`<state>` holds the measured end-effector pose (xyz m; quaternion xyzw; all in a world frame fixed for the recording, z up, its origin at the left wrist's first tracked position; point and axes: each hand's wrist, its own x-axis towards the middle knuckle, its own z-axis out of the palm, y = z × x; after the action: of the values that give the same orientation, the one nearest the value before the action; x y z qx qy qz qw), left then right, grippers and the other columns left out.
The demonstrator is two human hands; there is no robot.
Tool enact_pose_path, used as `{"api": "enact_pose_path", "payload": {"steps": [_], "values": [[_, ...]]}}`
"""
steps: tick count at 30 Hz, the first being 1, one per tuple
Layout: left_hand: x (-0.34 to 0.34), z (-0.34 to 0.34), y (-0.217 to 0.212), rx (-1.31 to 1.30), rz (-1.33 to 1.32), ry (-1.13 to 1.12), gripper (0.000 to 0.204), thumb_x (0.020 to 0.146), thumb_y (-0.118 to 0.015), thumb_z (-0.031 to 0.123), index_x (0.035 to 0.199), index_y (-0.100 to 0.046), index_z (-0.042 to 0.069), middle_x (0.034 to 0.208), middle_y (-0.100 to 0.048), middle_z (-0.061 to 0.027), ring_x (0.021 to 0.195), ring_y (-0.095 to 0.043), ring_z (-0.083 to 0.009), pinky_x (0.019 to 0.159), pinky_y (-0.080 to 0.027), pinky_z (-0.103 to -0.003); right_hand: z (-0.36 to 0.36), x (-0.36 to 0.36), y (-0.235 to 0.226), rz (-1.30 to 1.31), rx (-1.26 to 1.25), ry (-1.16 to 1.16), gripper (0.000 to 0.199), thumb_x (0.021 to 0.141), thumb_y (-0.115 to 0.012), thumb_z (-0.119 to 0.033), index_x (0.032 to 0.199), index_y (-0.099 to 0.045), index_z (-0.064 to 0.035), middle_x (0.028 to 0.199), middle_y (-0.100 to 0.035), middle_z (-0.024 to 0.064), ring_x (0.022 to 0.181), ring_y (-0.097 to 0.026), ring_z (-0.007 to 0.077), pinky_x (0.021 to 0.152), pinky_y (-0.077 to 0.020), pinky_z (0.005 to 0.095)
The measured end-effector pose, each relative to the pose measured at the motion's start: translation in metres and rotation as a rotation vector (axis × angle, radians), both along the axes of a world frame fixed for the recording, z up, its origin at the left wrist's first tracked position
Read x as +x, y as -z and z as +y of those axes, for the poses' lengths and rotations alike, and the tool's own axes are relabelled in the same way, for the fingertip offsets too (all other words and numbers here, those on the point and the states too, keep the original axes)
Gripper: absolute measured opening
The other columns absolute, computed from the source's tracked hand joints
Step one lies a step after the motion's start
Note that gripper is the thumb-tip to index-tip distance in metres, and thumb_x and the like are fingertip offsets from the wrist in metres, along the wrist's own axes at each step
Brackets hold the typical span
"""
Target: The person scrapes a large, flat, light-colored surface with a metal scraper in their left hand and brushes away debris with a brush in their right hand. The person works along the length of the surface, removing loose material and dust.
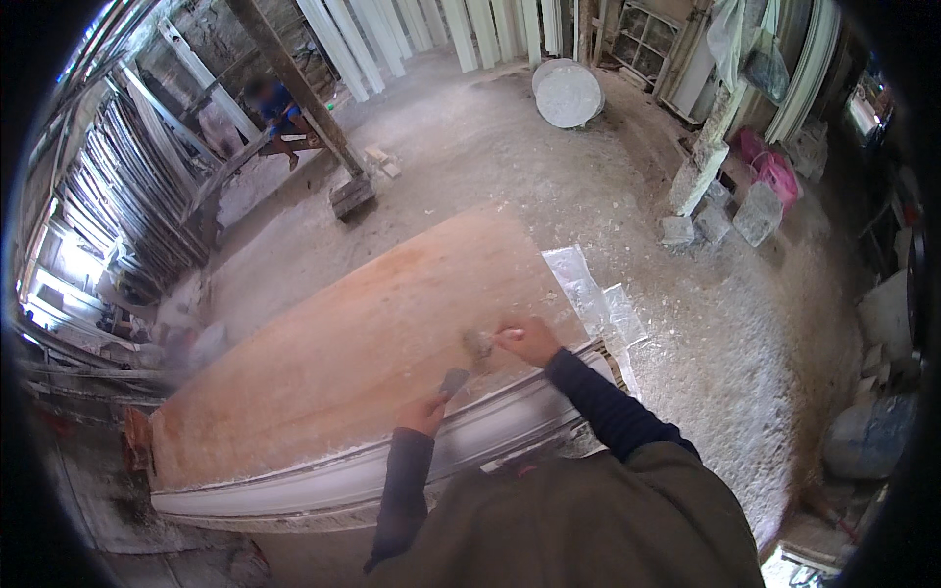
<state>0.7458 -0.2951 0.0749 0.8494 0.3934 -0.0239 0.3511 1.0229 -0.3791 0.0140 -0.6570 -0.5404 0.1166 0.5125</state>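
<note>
Dark-grey flat tool [453,381] sits gripped in left hand [420,416]; right hand [529,340] encloses blurred grey tool [477,342]. Beneath grips: broad tan tabletop [323,343]; beyond: dusty grey floor [446,147].

In front of me spread a wide, flat, orange-brown bench [333,343], its top smeared with pale patches. Along the edge nearest me ran a long, white, ridged moulding [323,482]. By the right-hand end was a crinkled, shiny plastic sheet [576,281]; I could not tell whether it rested on the bench or the grey, dusty floor [451,147].
</note>
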Motion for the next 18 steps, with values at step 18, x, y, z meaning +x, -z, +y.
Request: {"api": "enact_pose_path", "payload": {"steps": [18], "values": [[0.075,0.009,0.161,-0.131,-0.473,0.169,0.031,0.084,-0.045,0.022,0.111,-0.055,0.013,0.091,-0.058,-0.0207,0.086,-0.058,-0.0348,0.075,-0.045,-0.043,-0.149,0.065,-0.06,0.358,0.105,0.756,0.008,0.081,-0.058,-0.006,0.076,-0.053,-0.0031,0.065,-0.055,0.0016,0.056,-0.057,0.0106,0.05,-0.046,0.02]]}}
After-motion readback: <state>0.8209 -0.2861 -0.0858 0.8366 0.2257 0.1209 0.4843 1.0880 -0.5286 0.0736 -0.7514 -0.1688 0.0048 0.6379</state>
